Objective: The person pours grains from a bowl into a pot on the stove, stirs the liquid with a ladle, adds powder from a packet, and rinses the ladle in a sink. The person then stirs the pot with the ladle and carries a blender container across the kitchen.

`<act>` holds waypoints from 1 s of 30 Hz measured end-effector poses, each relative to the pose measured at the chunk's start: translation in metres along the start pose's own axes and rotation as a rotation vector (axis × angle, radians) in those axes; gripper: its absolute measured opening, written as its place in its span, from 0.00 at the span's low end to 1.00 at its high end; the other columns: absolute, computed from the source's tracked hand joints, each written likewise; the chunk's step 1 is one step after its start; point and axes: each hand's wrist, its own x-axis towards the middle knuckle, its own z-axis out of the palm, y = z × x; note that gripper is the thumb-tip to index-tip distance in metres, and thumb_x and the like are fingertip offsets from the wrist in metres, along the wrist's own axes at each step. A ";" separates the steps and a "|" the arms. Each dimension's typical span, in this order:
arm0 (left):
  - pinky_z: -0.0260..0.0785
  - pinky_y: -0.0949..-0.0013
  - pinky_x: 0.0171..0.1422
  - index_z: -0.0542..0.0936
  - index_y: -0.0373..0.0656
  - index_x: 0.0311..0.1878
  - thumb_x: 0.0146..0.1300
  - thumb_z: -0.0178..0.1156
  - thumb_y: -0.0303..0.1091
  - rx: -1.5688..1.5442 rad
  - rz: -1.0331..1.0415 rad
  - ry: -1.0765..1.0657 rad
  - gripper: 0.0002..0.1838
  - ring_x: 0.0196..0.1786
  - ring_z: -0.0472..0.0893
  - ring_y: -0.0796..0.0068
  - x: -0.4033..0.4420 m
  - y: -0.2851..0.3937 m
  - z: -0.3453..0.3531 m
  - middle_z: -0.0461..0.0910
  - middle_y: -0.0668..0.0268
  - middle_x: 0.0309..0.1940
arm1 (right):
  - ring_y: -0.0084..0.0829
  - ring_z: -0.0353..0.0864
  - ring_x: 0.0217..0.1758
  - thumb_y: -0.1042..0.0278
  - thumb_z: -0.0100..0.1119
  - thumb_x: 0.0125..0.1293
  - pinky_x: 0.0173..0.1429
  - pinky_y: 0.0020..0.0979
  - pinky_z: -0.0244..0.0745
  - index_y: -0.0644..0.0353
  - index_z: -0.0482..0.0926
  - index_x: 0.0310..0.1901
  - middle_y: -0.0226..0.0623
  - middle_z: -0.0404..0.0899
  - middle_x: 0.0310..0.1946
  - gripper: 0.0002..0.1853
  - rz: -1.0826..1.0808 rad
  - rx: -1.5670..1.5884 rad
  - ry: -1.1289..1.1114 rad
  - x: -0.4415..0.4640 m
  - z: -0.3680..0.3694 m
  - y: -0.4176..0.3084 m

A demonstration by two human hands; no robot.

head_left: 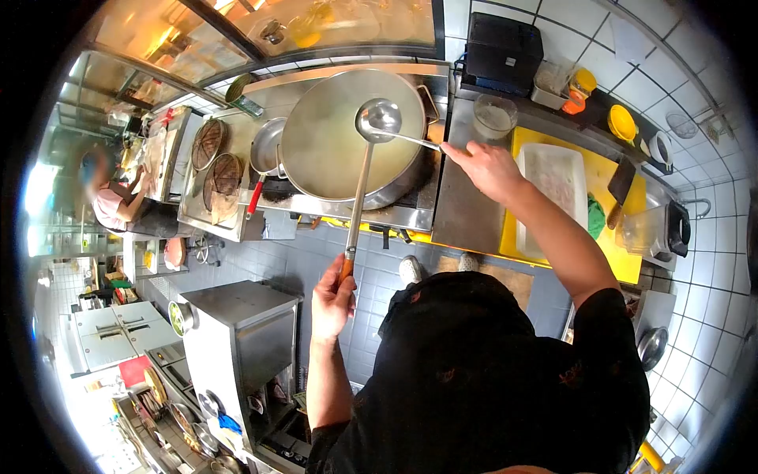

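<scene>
While a steel stove [410, 223] is spanning the workspace, a wide, round metal pot [397, 188] is standing on it, its smooth wall rising to a thin rim around pale, cloudy liquid. On the right, a flat yellow board [596, 246] is carrying a white rectangular tray [545, 239] with rounded corners. Above the pot's opening, a long metal ladle [361, 193] is showing its shiny, rounded bowl; whether it is touching the liquid, I cannot tell. The left hand [332, 302] is gripping its orange-brown handle, fingers wrapped around. Left of the pot, 2 round, ribbed baskets [209, 144] are lying near a shallow pan [268, 142] with a red handle. Beside the tray, a broad-bladed cleaver [622, 182] and a crumpled green cloth [595, 217] are resting. The right hand [488, 168] is grasping a slim metal tool [417, 141], index finger extending along it; its far end is reaching the ladle's bowl, too small to make out.
</scene>
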 end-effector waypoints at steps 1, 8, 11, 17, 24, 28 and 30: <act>0.63 0.80 0.18 0.68 0.40 0.74 0.72 0.55 0.23 0.002 -0.001 -0.004 0.27 0.18 0.70 0.87 0.000 0.002 0.000 0.77 0.69 0.29 | 0.42 0.84 0.35 0.75 0.55 0.65 0.38 0.41 0.82 0.42 0.73 0.69 0.40 0.77 0.34 0.30 -0.007 0.012 0.003 0.001 0.001 0.000; 0.63 0.80 0.18 0.68 0.40 0.74 0.72 0.56 0.23 0.025 0.000 0.057 0.27 0.17 0.69 0.87 0.000 0.005 0.009 0.77 0.70 0.29 | 0.48 0.84 0.37 0.69 0.57 0.69 0.41 0.45 0.80 0.46 0.74 0.68 0.45 0.80 0.33 0.25 0.229 0.259 -0.127 -0.013 -0.030 -0.024; 0.62 0.79 0.18 0.68 0.39 0.74 0.72 0.56 0.23 0.093 0.031 0.080 0.27 0.17 0.69 0.87 0.000 0.001 0.010 0.76 0.70 0.29 | 0.49 0.83 0.36 0.67 0.59 0.70 0.40 0.46 0.79 0.48 0.75 0.66 0.47 0.80 0.32 0.23 0.199 0.352 -0.062 -0.020 -0.044 -0.025; 0.62 0.80 0.20 0.70 0.40 0.73 0.72 0.56 0.23 0.014 0.031 0.093 0.27 0.18 0.68 0.88 -0.001 0.000 0.015 0.75 0.74 0.26 | 0.47 0.81 0.35 0.62 0.60 0.71 0.39 0.44 0.78 0.47 0.75 0.67 0.43 0.78 0.31 0.23 0.212 0.360 0.028 0.003 -0.026 -0.023; 0.61 0.78 0.17 0.69 0.43 0.74 0.73 0.55 0.22 -0.137 0.053 0.034 0.27 0.17 0.68 0.86 0.001 -0.018 0.007 0.77 0.66 0.30 | 0.48 0.81 0.32 0.63 0.60 0.70 0.38 0.45 0.78 0.49 0.76 0.66 0.44 0.78 0.30 0.23 0.216 0.411 0.091 0.003 0.018 -0.039; 0.62 0.78 0.18 0.68 0.42 0.74 0.72 0.55 0.22 -0.057 0.027 0.089 0.27 0.18 0.68 0.86 -0.001 -0.009 0.011 0.76 0.68 0.29 | 0.48 0.83 0.34 0.68 0.62 0.67 0.38 0.47 0.79 0.53 0.78 0.63 0.45 0.81 0.31 0.22 0.233 0.391 -0.044 -0.010 -0.029 -0.039; 0.62 0.78 0.18 0.68 0.41 0.74 0.72 0.55 0.21 -0.024 0.042 0.099 0.28 0.18 0.68 0.86 0.000 -0.013 0.010 0.75 0.69 0.29 | 0.48 0.82 0.33 0.67 0.62 0.67 0.38 0.47 0.78 0.52 0.78 0.64 0.45 0.80 0.31 0.22 0.225 0.353 -0.091 -0.014 -0.052 -0.034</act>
